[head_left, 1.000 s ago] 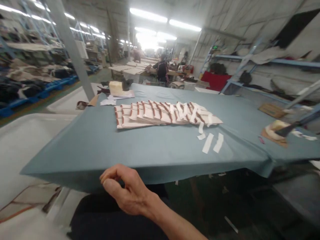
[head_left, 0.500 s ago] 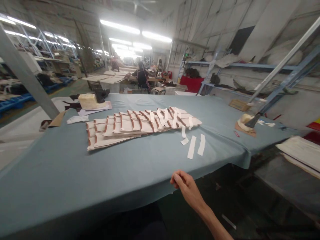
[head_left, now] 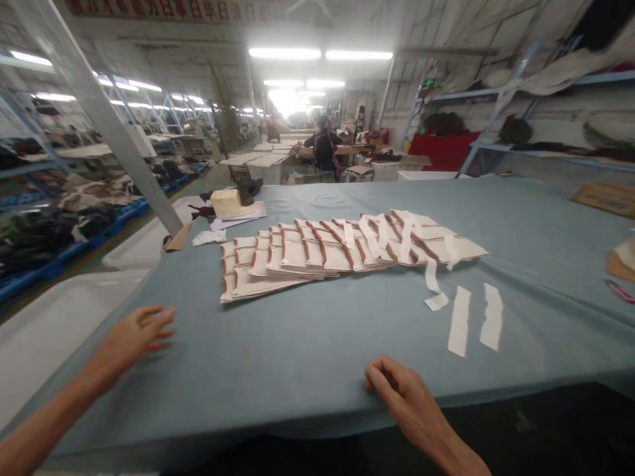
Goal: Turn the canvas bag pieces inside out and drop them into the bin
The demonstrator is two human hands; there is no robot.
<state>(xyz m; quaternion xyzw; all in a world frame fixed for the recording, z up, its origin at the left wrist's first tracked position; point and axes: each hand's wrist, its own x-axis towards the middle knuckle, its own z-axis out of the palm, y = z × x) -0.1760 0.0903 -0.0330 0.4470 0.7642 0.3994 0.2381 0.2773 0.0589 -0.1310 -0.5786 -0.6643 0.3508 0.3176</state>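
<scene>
My left hand (head_left: pixel 136 337) is over the left side of the blue-grey cloth-covered table (head_left: pixel 278 357), its fingers apart and nothing in them. Near the front edge, my right hand (head_left: pixel 407 396) has its fingers curled in, and no object shows in it. Beyond both hands lies a row of overlapping cream fabric pieces (head_left: pixel 297 254) with brown edges. Several white strips lie across the row's right part. Close by on the cloth are a curled white strip (head_left: pixel 431 276), a straight white strip (head_left: pixel 460 320) and a wavy-edged strip (head_left: pixel 492 317).
At the back left of the table are a yellowish block (head_left: pixel 227 203) on papers and a crumpled white cloth (head_left: pixel 209 237). A metal post (head_left: pixel 112 125) rises at the left beside white bins (head_left: pixel 94 324). A person (head_left: pixel 325 149) sits at a table farther back.
My left hand has come into view at the left. The camera view has turned left, so the fabric pieces and strips appear farther right. My right hand stays curled.
</scene>
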